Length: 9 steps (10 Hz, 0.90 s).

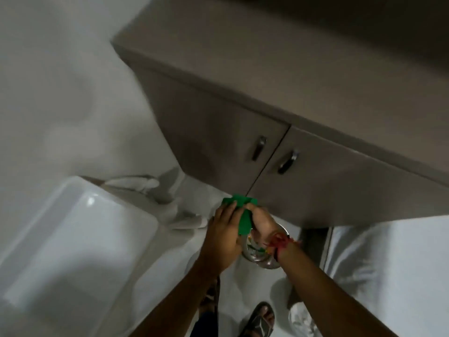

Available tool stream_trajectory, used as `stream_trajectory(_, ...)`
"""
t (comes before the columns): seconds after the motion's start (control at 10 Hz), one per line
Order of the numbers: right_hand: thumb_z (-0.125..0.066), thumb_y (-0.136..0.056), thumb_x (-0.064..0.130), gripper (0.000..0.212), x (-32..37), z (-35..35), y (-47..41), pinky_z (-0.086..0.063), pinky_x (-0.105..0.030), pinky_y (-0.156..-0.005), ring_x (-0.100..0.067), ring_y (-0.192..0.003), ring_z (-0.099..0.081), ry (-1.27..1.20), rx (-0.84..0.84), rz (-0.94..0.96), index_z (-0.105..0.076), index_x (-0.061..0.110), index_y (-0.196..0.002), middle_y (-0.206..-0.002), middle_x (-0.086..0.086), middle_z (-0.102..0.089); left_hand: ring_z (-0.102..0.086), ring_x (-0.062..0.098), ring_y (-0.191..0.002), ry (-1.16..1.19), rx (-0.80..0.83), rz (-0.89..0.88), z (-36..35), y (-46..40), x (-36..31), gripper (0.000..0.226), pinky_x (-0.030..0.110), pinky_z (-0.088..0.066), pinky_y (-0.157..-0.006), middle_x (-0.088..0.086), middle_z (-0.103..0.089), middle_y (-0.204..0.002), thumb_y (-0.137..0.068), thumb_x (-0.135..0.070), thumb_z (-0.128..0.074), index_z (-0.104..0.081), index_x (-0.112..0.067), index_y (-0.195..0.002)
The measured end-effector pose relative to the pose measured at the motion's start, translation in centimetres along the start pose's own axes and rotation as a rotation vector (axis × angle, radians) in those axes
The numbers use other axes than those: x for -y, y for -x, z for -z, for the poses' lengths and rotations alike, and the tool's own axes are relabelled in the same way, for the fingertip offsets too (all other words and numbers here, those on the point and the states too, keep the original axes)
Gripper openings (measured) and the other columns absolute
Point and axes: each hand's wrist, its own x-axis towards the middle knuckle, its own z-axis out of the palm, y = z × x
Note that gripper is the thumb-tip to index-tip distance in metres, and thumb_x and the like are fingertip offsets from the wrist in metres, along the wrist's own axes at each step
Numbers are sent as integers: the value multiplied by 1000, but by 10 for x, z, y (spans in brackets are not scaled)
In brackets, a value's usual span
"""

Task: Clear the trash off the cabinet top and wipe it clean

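Both my hands hold a green cloth (243,216) low in front of the grey-brown cabinet (267,76). My left hand (223,237) presses its left side and my right hand (261,221), with a red thread at the wrist, grips its right side. Directly under my hands stands a round shiny metal bin (261,257) on the floor, with small coloured scraps showing inside. The cabinet top fills the upper right and looks bare where it shows; the whole frame is blurred.
Two cabinet doors with metal handles (258,148) face me. A white toilet cistern (80,229) sits at the lower left, with white pipes (145,184) behind it. My sandalled foot (261,319) and crumpled white paper (301,317) are on the white floor.
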Motion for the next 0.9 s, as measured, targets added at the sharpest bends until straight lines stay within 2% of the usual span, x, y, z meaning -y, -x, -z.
stream_trajectory(0.1,-52,-98,12,25,41,-32,60,-59,-43,-85,-29,-87,-73,-19,-1,110,-70,1,-110,-108,-21,-76,-26,32,-154,213,-178,12,81,20,-16,72,46,-27,-127,16,-30,-165,-81,-14,-45,-39,-5,-153)
stream_trajectory(0.2,-51,-97,19,29,54,-69,107,-61,-41,-85,-28,-93,-76,-109,135,116,-71,8,-115,-107,-15,-78,-41,28,-146,423,-356,159,153,33,-10,62,37,-35,-122,14,-42,-159,-91,-1,-49,-42,-8,-152)
stream_trajectory(0.3,-52,-96,21,31,44,-116,142,-62,-39,-85,-29,-100,-76,-178,290,74,-69,8,-120,-115,-17,-76,-63,29,-123,588,-350,355,209,51,18,45,36,-51,-102,14,-64,-137,-102,-14,-52,-48,-11,-146)
stream_trajectory(0.4,-51,-100,20,33,20,-175,172,-62,-41,-86,-31,-108,-72,-36,358,26,-65,9,-128,-122,-18,-73,-66,26,-110,618,-319,520,241,91,66,36,29,-48,-92,14,-69,-128,-99,-14,-59,-59,-10,-135)
stream_trajectory(0.5,-50,-102,21,35,-14,-222,194,-55,-52,-99,-39,-119,-65,174,369,-46,-58,9,-133,-130,-21,-67,-65,22,-106,599,-345,665,252,141,115,30,27,-47,-91,9,-70,-123,-94,-6,-63,-64,-11,-124)
stream_trajectory(0.6,-48,-102,15,26,-43,-249,212,-60,-47,-88,-34,-108,-68,261,401,-142,-54,9,-127,-120,-16,-68,-66,30,-113,634,-317,780,247,182,154,34,34,-53,-97,13,-70,-123,-92,7,-57,-65,-8,-121)
stream_trajectory(0.7,-45,-102,10,15,-63,-259,215,-58,-27,-56,-21,-79,-66,234,409,-237,-59,11,-106,-92,-6,-67,-67,32,-114,597,-267,779,237,203,175,33,36,-55,-94,16,-71,-123,-93,9,-57,-66,-5,-122)
stream_trajectory(0.8,-43,-104,11,17,-76,-261,210,-53,-20,-49,-20,-75,-62,224,376,-254,-59,9,-99,-90,-8,-64,-67,32,-119,577,-275,745,234,210,182,32,38,-53,-101,15,-72,-125,-95,2,-60,-65,-2,-126)
stream_trajectory(0.9,-47,-103,15,8,-61,-253,203,-43,-26,-60,-18,-72,-52,347,327,-114,-53,11,-98,-87,-7,-54,-64,34,-119,585,-321,700,247,199,165,29,38,-50,-105,15,-69,-125,-99,-9,-60,-66,-1,-126)
